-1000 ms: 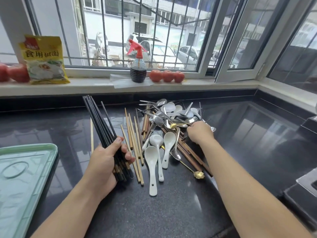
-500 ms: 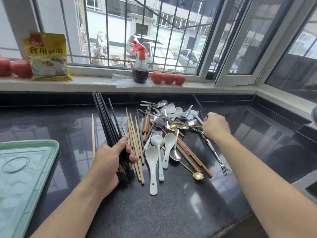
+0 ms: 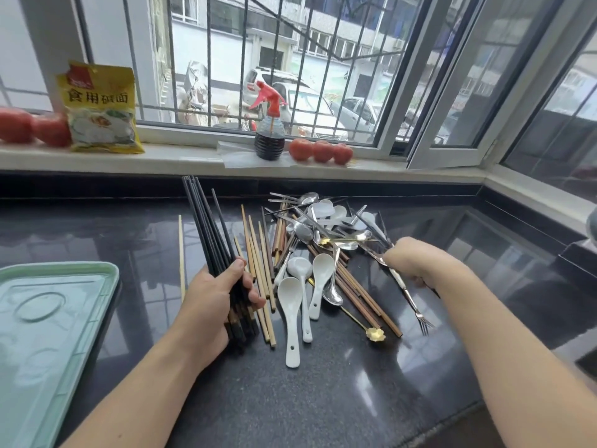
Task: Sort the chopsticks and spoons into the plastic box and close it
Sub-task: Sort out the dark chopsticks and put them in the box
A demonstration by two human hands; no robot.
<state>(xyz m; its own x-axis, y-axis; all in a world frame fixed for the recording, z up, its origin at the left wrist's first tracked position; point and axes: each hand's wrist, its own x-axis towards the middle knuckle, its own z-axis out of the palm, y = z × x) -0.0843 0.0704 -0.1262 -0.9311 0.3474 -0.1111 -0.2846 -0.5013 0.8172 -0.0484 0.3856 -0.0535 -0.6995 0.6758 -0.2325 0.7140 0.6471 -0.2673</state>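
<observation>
My left hand [image 3: 210,302] grips a bundle of black chopsticks [image 3: 206,227], their tips pointing away toward the window. To its right, light wooden chopsticks [image 3: 258,273], white ceramic spoons [image 3: 292,315], metal spoons [image 3: 303,232], dark brown chopsticks [image 3: 361,300] and a gold flower-ended spoon [image 3: 374,334] lie in a heap on the black counter. At the heap's right side, my right hand [image 3: 413,260] is curled round the handle of a metal fork [image 3: 410,300], tines pointing toward me. The pale green plastic box [image 3: 48,334] lies at the left edge.
One wooden chopstick [image 3: 181,253] lies alone left of the bundle. On the windowsill stand a yellow packet [image 3: 100,108], a red-topped spray bottle [image 3: 269,137] and tomatoes [image 3: 321,151]. A raised dark ledge [image 3: 578,253] borders the counter on the right.
My right hand has drawn a metal fork out of the heap, moving right and then toward me. My left hand keeps its grip on the black chopsticks.
</observation>
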